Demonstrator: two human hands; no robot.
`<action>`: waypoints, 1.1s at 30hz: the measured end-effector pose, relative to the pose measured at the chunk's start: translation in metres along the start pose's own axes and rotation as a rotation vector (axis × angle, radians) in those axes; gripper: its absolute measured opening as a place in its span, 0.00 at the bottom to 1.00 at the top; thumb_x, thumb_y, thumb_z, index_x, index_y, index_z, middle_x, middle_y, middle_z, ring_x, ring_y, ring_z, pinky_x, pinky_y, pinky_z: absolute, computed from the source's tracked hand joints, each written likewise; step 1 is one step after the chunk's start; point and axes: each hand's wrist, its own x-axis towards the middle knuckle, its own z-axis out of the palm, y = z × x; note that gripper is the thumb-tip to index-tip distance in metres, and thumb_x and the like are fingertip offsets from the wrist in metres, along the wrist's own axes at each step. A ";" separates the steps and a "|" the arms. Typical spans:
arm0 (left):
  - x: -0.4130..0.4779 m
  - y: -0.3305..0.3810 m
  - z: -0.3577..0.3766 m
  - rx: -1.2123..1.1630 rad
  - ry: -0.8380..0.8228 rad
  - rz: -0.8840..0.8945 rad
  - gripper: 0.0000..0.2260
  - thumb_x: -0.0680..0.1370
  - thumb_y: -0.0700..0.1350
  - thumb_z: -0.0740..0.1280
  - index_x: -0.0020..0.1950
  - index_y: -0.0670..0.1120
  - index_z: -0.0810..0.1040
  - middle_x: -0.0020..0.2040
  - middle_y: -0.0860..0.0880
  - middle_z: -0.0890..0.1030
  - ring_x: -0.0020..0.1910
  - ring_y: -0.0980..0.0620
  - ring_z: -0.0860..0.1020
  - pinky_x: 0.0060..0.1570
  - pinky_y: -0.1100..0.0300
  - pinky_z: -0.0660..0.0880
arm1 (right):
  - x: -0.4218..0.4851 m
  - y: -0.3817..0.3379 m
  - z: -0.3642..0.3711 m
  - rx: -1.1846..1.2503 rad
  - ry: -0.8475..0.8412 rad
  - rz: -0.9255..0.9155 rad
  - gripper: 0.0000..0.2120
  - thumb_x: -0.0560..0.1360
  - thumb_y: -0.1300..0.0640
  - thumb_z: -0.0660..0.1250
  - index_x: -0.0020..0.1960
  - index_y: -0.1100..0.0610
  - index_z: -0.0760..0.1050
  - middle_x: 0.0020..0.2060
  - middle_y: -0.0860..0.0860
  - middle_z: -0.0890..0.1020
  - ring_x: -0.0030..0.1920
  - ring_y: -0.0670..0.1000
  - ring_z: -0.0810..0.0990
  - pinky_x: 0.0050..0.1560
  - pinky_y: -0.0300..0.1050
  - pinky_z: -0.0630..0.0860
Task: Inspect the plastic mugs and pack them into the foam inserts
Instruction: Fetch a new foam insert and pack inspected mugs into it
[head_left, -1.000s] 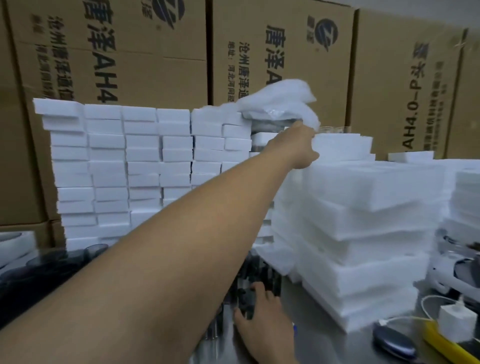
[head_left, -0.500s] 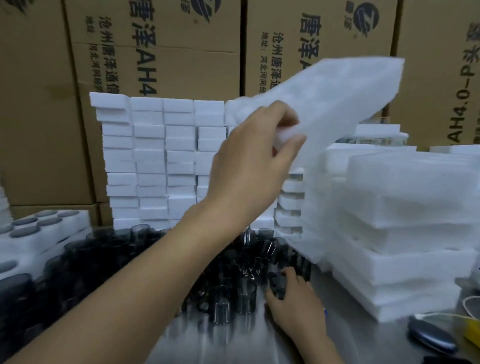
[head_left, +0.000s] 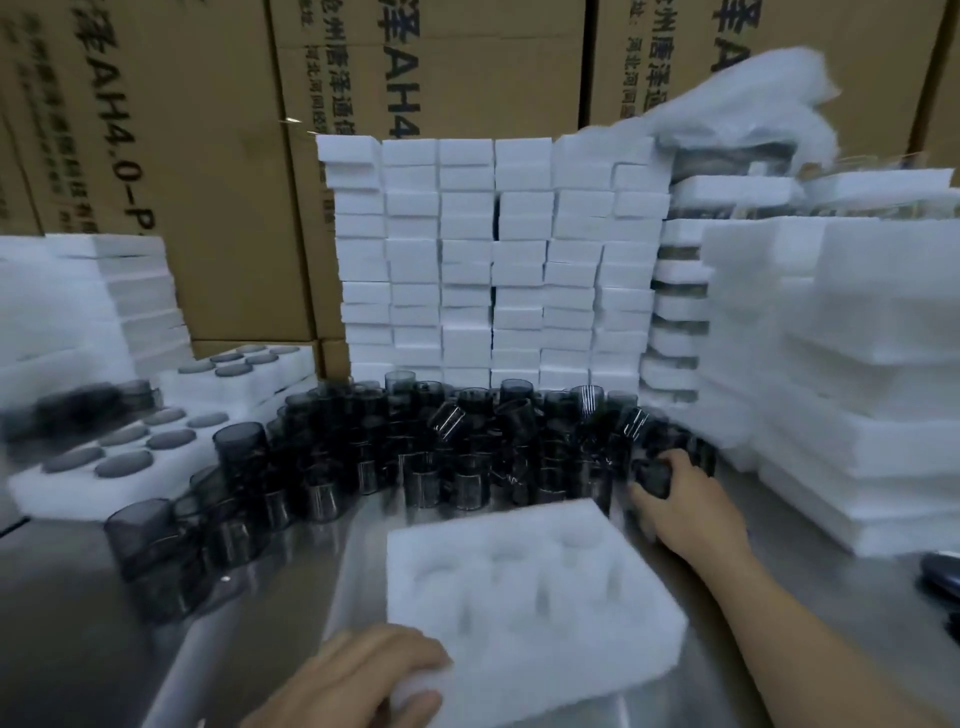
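A white foam insert (head_left: 530, 608) with several empty round pockets lies on the steel table in front of me. My left hand (head_left: 358, 675) grips its near left corner. Behind it stands a dense crowd of smoky dark plastic mugs (head_left: 441, 447), some upright and some tipped. My right hand (head_left: 680, 499) is at the right end of that crowd, its fingers curled round one dark mug (head_left: 652, 475). Filled foam inserts (head_left: 130, 457) with mugs in their pockets sit at the left.
A wall of stacked white foam blocks (head_left: 493, 260) rises behind the mugs. Tall stacks of foam inserts (head_left: 857, 364) stand at the right, more at far left (head_left: 78, 301). Cardboard boxes (head_left: 208, 156) close the back. A dark object (head_left: 943, 571) lies at the right edge.
My left hand pulled a foam insert off the right stack and brought it down onto the table in front of me. My right hand stayed among the mugs and now grips one.
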 end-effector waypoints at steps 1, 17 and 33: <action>-0.007 -0.007 0.001 -0.009 -0.094 -0.019 0.12 0.78 0.75 0.60 0.58 0.74 0.73 0.62 0.75 0.74 0.63 0.74 0.74 0.60 0.76 0.69 | -0.001 0.000 0.000 -0.002 -0.004 0.005 0.28 0.79 0.39 0.69 0.73 0.51 0.69 0.62 0.56 0.81 0.64 0.62 0.77 0.58 0.57 0.78; 0.160 0.001 -0.013 -0.353 0.164 0.012 0.04 0.81 0.58 0.70 0.53 0.64 0.84 0.54 0.68 0.82 0.47 0.65 0.81 0.51 0.57 0.79 | -0.007 -0.021 -0.013 0.233 0.346 -0.003 0.25 0.73 0.40 0.74 0.63 0.45 0.66 0.54 0.51 0.83 0.55 0.61 0.82 0.48 0.53 0.75; 0.167 0.009 0.037 -0.450 0.804 0.441 0.15 0.84 0.48 0.66 0.70 0.55 0.73 0.50 0.59 0.81 0.33 0.54 0.79 0.34 0.67 0.68 | -0.073 -0.120 -0.039 0.455 0.668 -0.938 0.32 0.76 0.59 0.77 0.77 0.52 0.70 0.68 0.42 0.78 0.68 0.41 0.74 0.69 0.44 0.73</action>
